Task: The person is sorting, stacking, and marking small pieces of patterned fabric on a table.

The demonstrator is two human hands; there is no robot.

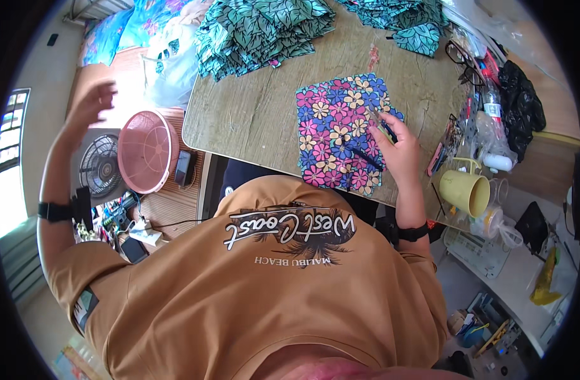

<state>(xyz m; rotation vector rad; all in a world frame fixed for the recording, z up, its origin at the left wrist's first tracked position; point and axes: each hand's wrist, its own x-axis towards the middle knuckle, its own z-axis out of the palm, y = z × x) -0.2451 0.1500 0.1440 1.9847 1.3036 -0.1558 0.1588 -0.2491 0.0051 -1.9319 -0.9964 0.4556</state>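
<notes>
1. At the near edge of the bench [252, 120], the flowered cloth [321, 142] is lying spread, its lower border being just beside the rim. In my judgement, a pull toward the body could be making it slide over this rim, because no hand is visibly pressing its left part.

2. Over the right part of the flowered cloth, the right hand [400, 149] is holding a slim tool [384, 126]. Its tip may be catching the fabric if the hand is sinking; whether they are touching, I am not able to tell.

3. On the lower right part of the flowered cloth, a dark slim thing [365, 156] is showing, its kind staying unclear. If it is lying loose, it could be rolling away when the cloth is shifting.

4. From below the flowered cloth's right corner, the right forearm is rising, a dark band [414, 232] circling its wrist. The right fingers are gripping the tool.

5. Well left of the flowered cloth, farther out than the pink basket [128, 161], the left hand [90, 111] is hanging raised, the elbow bending. Its fingers are standing parted, half curled, apparently carrying nothing. Without its support, the cloth may be turning under a one-sided push.
</notes>
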